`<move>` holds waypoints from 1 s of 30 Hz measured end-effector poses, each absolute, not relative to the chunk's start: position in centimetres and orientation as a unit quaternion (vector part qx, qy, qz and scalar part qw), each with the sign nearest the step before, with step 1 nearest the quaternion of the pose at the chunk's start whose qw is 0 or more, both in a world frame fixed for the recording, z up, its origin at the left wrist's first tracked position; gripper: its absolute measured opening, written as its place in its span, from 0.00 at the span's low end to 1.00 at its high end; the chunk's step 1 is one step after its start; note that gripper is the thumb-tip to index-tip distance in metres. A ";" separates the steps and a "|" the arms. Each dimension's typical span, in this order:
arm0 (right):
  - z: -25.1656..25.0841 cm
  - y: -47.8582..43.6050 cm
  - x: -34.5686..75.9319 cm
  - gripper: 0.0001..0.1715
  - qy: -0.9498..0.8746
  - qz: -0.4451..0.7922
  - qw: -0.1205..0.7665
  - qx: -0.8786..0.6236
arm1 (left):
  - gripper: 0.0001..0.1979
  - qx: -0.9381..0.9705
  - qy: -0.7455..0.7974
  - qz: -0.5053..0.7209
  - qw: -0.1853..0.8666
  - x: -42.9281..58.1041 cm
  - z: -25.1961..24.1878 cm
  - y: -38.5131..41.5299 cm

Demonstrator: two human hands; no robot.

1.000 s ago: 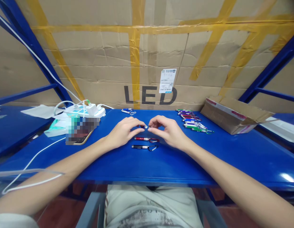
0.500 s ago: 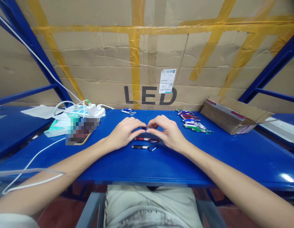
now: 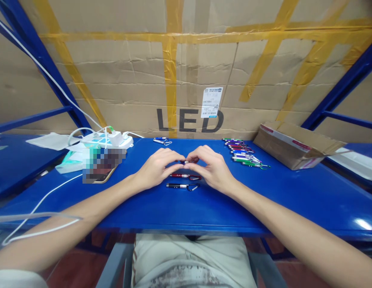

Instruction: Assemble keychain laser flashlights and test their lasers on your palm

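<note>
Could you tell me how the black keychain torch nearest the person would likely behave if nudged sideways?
The black keychain torch looks rigid and probably light, being slim and short. Its round barrel might roll on the glossy blue table, though the attached clip lying flat would likely stop it soon.

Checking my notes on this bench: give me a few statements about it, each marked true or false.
1. The left hand and right hand pinch one small torch between them. True.
2. A pile of torches lies on the table beside the box. True.
3. The box stands at the left. False: it is at the right.
4. No torch lies near the hands. False: a red torch and a black torch lie just below them.
</note>
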State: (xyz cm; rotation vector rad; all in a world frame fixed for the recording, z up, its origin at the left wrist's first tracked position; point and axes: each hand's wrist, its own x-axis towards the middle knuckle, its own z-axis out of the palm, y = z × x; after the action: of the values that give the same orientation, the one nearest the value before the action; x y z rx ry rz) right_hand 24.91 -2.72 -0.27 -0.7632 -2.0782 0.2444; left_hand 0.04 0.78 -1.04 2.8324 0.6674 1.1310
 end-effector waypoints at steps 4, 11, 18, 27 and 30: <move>-0.3 -2.7 24.9 0.14 -0.841 0.087 0.446 -0.294 | 0.11 0.907 0.205 0.368 0.014 0.1 -1.1 0.7; -0.3 -2.6 25.1 0.14 -0.846 0.083 0.437 -0.295 | 0.11 0.907 0.197 0.372 0.014 0.1 -1.0 0.8; 0.1 -2.4 25.5 0.11 -0.820 0.049 0.464 -0.331 | 0.11 0.905 0.201 0.375 0.016 -0.1 -0.6 0.8; -1.2 -0.7 25.7 0.20 -0.881 0.027 0.274 -0.384 | 0.15 0.823 0.333 0.431 0.161 -0.1 -1.3 2.1; -2.0 0.1 25.8 0.26 -0.889 0.013 0.199 -0.412 | 0.21 0.778 0.362 0.455 0.238 -0.3 -2.0 3.2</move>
State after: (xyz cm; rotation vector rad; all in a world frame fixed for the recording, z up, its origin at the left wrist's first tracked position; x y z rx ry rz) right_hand 25.81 0.12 -2.04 -1.1515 -2.4878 0.0370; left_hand -0.32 3.24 -1.98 2.1317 0.9926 1.2457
